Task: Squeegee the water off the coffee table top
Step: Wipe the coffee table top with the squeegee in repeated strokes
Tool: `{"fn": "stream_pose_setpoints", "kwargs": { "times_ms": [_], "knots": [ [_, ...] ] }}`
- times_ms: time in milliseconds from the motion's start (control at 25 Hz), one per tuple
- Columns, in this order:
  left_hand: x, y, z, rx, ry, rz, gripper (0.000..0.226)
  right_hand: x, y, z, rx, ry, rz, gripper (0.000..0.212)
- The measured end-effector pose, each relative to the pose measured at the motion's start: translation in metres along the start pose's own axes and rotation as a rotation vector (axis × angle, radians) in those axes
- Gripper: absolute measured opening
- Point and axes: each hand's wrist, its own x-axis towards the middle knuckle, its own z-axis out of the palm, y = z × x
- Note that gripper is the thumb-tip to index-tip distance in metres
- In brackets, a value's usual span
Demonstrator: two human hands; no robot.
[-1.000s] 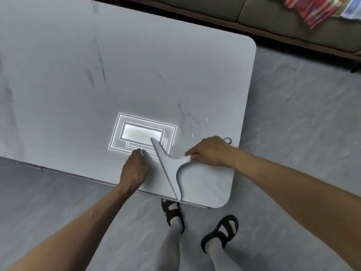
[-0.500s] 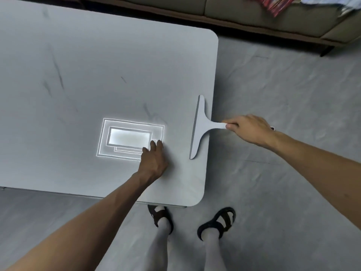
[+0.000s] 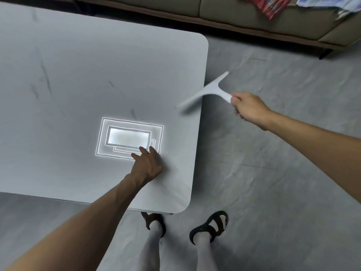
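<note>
The grey coffee table top (image 3: 88, 79) fills the left of the view, with dark streaks and a bright reflected rectangle of light near its front right. My right hand (image 3: 249, 109) grips the handle of a pale grey T-shaped squeegee (image 3: 207, 92). The tool is lifted and motion-blurred, its blade slanting across the table's right edge. My left hand (image 3: 148, 165) rests on the table near the front right corner, fingers touching the edge of the bright reflection.
Grey floor lies to the right of and in front of the table. My two feet in black sandals (image 3: 210, 227) stand just past the table's front corner. A sofa (image 3: 254, 18) with striped cloth on it runs along the back.
The squeegee swept rightward over the table's right edge, then lifted off the surface and tilted. My left hand stayed pressed on the table.
</note>
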Motion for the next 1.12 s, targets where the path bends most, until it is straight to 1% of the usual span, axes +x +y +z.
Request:
{"fn": "stream_pose_setpoints", "kwargs": {
  "times_ms": [40,80,120,160,200,240,320,400,440,520,600,760,840,920,960,1000,1040,1120],
  "knots": [
    [-0.002,0.002,-0.005,0.003,-0.008,0.049,0.075,0.012,-0.021,0.009,0.170,0.018,0.039,0.026],
    [-0.002,0.002,-0.006,0.061,0.031,0.123,0.077,0.024,-0.043,0.018,0.324,0.042,0.079,0.030],
    [-0.003,0.000,-0.002,0.116,0.005,0.155,0.075,0.036,-0.065,0.026,0.434,0.069,0.110,0.035],
    [0.001,-0.006,0.006,0.187,0.005,0.172,0.072,0.048,-0.085,0.037,0.490,0.073,0.127,0.039],
    [0.003,-0.010,0.004,0.261,-0.058,0.136,0.068,0.060,-0.104,0.048,0.479,0.050,0.124,0.041],
    [0.007,-0.014,0.007,0.346,-0.080,0.153,0.065,0.069,-0.119,0.060,0.419,0.019,0.112,0.042],
    [0.007,-0.015,0.005,0.433,-0.104,0.197,0.061,0.075,-0.138,0.081,0.268,-0.007,0.125,0.044],
    [0.007,-0.013,0.004,0.488,-0.103,0.224,0.064,0.061,-0.139,0.095,0.209,-0.008,0.096,0.050],
    [0.008,-0.013,0.004,0.502,-0.092,0.228,0.067,0.049,-0.133,0.100,0.175,-0.016,0.035,0.053],
    [0.006,-0.012,0.003,0.537,-0.093,0.215,0.068,0.023,-0.104,0.106,0.024,-0.060,-0.122,0.055],
    [0.003,-0.008,0.001,0.556,-0.096,0.209,0.067,-0.002,-0.060,0.102,-0.098,-0.088,-0.196,0.051],
    [-0.001,-0.005,-0.001,0.470,-0.092,0.194,0.065,-0.049,0.034,0.069,-0.275,-0.105,-0.142,0.043],
    [-0.001,-0.006,-0.002,0.359,-0.121,0.153,0.068,-0.068,0.066,0.045,-0.388,-0.104,-0.094,0.041],
    [-0.003,-0.004,-0.003,0.248,-0.118,0.116,0.066,-0.080,0.082,0.025,-0.479,-0.109,-0.060,0.040],
    [-0.004,-0.004,-0.004,0.158,-0.112,0.089,0.065,-0.083,0.084,0.019,-0.466,-0.099,-0.050,0.040],
    [-0.006,-0.006,-0.008,0.047,-0.103,0.055,0.063,-0.082,0.080,0.016,-0.394,-0.080,-0.045,0.040],
    [-0.008,-0.010,-0.009,-0.065,-0.088,0.041,0.061,-0.078,0.070,0.016,-0.265,-0.057,-0.035,0.040],
    [-0.014,-0.021,-0.010,-0.202,0.009,0.076,0.050,-0.058,0.039,0.028,0.019,-0.023,-0.011,0.041]
  ]
}}
